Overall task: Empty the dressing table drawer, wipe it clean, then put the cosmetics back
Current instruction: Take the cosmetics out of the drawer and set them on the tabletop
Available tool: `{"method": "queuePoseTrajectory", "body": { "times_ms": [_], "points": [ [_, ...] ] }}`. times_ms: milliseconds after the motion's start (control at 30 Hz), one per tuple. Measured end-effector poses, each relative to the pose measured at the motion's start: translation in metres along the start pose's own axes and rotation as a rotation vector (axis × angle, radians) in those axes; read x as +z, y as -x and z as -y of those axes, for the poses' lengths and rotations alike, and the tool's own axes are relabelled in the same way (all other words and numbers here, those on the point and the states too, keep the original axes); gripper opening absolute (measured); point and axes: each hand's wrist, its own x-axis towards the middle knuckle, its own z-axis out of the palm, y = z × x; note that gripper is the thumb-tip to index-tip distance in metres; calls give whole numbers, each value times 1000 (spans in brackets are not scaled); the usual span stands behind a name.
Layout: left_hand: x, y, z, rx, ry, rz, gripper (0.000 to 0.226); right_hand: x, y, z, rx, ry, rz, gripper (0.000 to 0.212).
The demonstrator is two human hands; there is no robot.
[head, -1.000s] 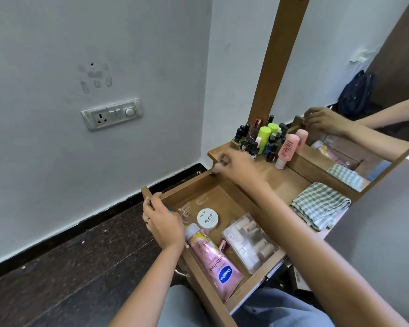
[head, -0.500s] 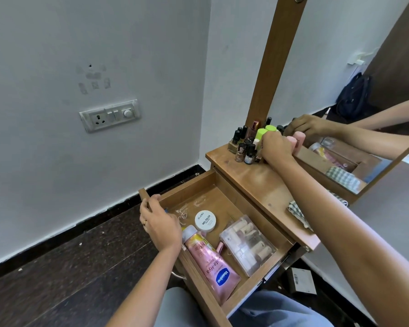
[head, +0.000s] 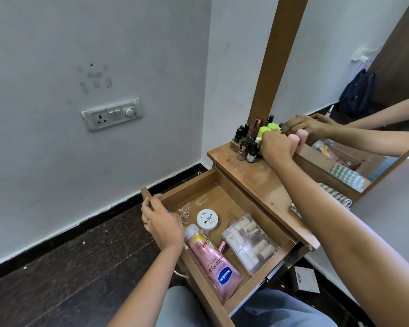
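The left hand (head: 162,223) grips the front rim of the open drawer (head: 198,182) near its far corner, fingers curled over the wood, a ring on one finger; the right hand (head: 278,143) is well apart from it, up on the table top (head: 253,178) among the small bottles (head: 242,142), pressed between a green bottle (head: 263,132) and a pink bottle (head: 294,137); its fingers are hidden behind its own back, so whether it holds anything cannot be told. The right forearm covers most of a checked cloth (head: 338,197). The drawer stands pulled out below the table top; inside lie a pink tube (head: 213,263), a white round jar (head: 207,219) and a clear plastic box (head: 250,241) of small tubes; pale smears mark its bare floor.
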Motion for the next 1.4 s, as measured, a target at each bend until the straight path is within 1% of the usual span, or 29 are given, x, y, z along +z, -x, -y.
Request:
{"method": "queuePoseTrajectory", "body": {
  "times_ms": [133,267,333,367,400,433,467,500,533,600,633,700,767,867,967,1033,1100,1200,1300,1400],
  "points": [
    [1,0,0,-3,-2,0,45,-1,-2,0,9,-13,-19,14],
    [1,0,0,-1,2,-13,44,-10,2,0,0,-50,-77,15],
    [1,0,-1,-6,5,-17,44,-20,14,4,1,-130,-173,15],
    [0,0,-1,-6,6,-18,44,-22,24,9,-13,-207,-214,15],
    [0,1,-1,-5,7,-18,44,-21,36,17,-54,-306,-213,16],
    [0,1,-1,-4,7,-19,44,-20,51,27,-119,-413,-157,17],
    [0,1,-1,-5,7,-21,44,-15,68,40,-203,-516,-44,17],
    [-1,1,-1,-4,6,-21,44,-10,84,55,-302,-596,102,18],
    [-1,1,-1,-2,6,-21,43,-1,99,70,-401,-623,247,17],
    [-1,2,-1,-4,4,-18,43,22,120,94,-557,-595,468,20],
    [-1,2,0,-4,1,-18,43,33,128,103,-626,-565,550,24],
    [0,3,0,4,-11,-22,43,57,138,111,-733,-466,639,32],
    [0,2,1,13,-16,-26,44,70,144,111,-773,-390,646,34],
    [1,1,2,13,-21,-26,45,75,147,107,-752,-404,627,34],
    [2,1,2,18,-22,-28,45,77,147,104,-782,-366,599,32],
    [1,2,2,23,-24,-30,44,79,148,106,-802,-334,565,29],
    [1,2,2,32,-25,-29,43,81,151,109,-786,-311,512,26],
    [2,2,2,33,-29,-29,43,84,153,113,-749,-272,420,28],
    [2,1,3,29,-30,-32,42,76,147,109,-697,-352,399,26],
    [3,1,4,33,-31,-34,42,51,128,91,-669,-450,381,22]
  ]
}}
